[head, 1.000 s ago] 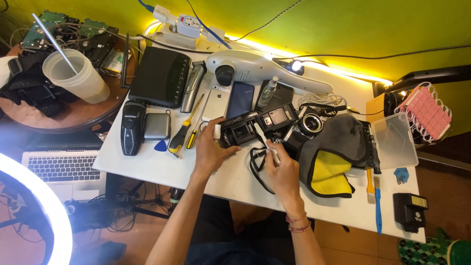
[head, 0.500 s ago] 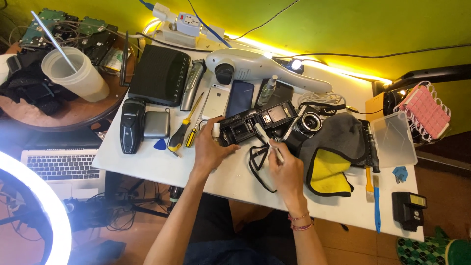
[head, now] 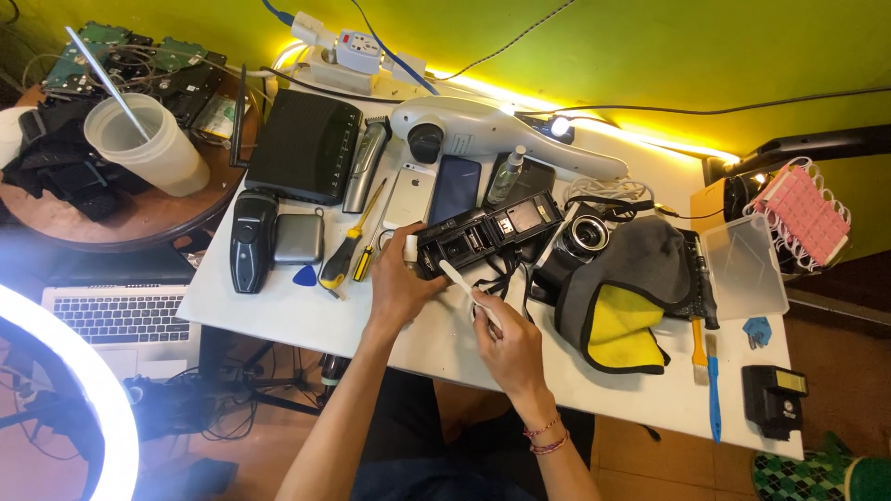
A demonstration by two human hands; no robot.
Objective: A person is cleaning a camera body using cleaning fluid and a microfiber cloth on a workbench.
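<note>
Two cameras, two screwdrivers, three phones

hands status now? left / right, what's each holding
Left hand: closed on the black camera, steadying it on the table.
Right hand: closed on a white brush-like tool, tip at the camera.

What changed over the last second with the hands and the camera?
Little. The right hand drew back slightly toward the body, its white tool still angled at the black camera. The left hand stayed on the camera's left end. The camera did not move.
</note>
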